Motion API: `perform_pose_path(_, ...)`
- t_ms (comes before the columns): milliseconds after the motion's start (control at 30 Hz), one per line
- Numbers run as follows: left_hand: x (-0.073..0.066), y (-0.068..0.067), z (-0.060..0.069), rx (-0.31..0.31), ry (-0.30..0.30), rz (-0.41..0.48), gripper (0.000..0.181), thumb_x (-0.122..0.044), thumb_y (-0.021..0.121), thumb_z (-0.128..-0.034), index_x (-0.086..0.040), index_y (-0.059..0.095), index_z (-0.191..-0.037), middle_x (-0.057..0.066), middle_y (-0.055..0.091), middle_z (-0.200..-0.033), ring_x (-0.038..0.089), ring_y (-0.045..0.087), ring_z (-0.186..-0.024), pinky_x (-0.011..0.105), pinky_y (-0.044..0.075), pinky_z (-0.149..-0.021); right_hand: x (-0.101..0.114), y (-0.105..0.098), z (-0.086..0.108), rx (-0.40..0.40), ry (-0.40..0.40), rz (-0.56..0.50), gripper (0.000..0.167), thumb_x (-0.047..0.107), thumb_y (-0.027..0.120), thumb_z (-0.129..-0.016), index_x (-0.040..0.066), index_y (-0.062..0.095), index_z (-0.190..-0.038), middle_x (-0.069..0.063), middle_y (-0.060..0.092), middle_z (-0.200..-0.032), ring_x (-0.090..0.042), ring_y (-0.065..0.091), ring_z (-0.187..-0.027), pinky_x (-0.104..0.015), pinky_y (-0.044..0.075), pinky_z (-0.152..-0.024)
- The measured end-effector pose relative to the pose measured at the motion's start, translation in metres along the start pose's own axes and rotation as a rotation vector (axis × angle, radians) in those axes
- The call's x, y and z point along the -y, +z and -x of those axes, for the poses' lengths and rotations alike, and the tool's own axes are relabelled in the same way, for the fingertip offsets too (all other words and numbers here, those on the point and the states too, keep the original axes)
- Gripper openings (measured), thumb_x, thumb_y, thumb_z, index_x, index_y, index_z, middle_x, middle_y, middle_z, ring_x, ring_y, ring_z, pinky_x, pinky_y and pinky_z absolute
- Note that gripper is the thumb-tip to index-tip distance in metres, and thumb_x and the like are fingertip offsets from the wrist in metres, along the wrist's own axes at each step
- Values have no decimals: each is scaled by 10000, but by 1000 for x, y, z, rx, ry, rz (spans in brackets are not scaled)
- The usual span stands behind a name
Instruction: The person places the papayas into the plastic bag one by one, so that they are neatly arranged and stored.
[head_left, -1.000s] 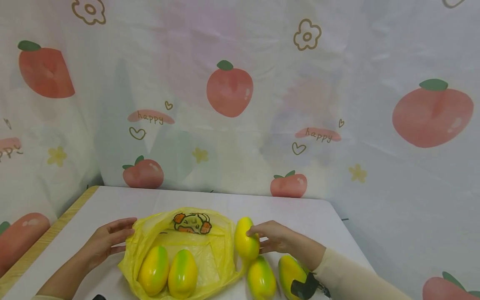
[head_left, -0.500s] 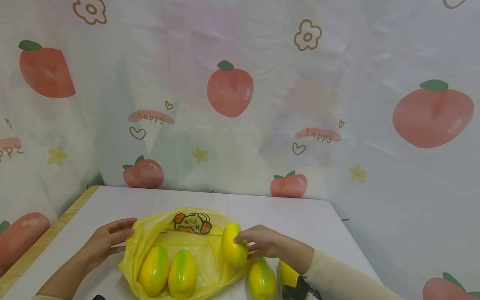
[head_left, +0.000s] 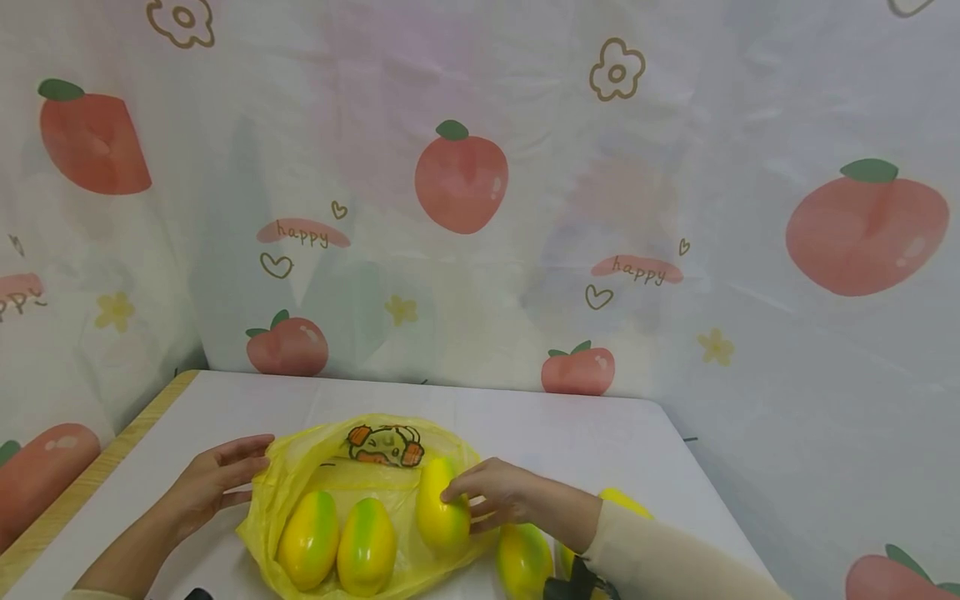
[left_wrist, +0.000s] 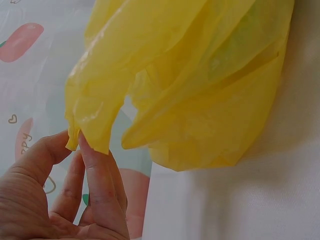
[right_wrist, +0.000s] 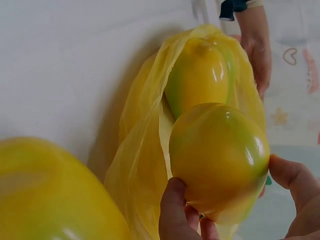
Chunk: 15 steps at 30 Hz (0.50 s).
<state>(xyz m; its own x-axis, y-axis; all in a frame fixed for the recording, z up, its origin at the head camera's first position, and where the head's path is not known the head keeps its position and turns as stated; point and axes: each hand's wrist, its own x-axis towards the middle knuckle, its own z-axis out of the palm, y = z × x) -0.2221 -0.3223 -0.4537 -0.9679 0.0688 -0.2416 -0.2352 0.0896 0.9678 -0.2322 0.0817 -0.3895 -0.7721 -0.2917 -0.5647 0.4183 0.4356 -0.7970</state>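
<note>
A thin yellow plastic bag point(head_left: 450, 558) lies with its mouth spread wide and a cartoon face printed on its inner back. My left hand point(head_left: 213, 479) pinches the bag's rim between thumb and fingers, as the left wrist view shows. Two yellow-green mangoes point(head_left: 308, 540) rest inside the bag at the left. My right hand point(head_left: 498, 493) grips another mango point(head_left: 441, 504) within the right part of the bag's mouth. In the right wrist view thumb and fingertips hold that mango point(right_wrist: 217, 160) from both sides, close to one in the bag.
Right of the bag lies a mango point(head_left: 522, 560) on the white tabletop point(head_left: 562, 425). More yellow fruit point(head_left: 624, 500) shows partly behind my right sleeve. A patterned cloth point(head_left: 525, 125) hangs around the table's far side, and bare wood edges the table's left.
My right hand has carried its mango leftward and slightly down, from beside the bag's right rim to inside its mouth. My left hand and the two bagged mangoes stay put.
</note>
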Motion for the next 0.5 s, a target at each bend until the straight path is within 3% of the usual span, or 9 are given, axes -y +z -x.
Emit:
perform_pose_path(300, -1, 0, 2, 12, 10, 2, 621, -279, 637, -967, -30, 400, -1484, -91, 610, -1217, 76, 662, -978, 358, 583, -870, -1, 14, -5, 56, 16, 8, 395, 162, 742, -838, -71, 653, -1144, -217, 609, -1227, -430, 581, -1161, -502, 560, -891)
perform_pose_path(500, -1, 0, 3, 14, 14, 7, 600, -273, 639, -966, -35, 421, -1471, -99, 615, -1201, 80, 666, -975, 361, 583, -870, -3, 20, -6, 66, 38, -2, 413, 128, 743, -837, -94, 628, -1166, -228, 617, -1159, -398, 608, -1121, -479, 572, -871)
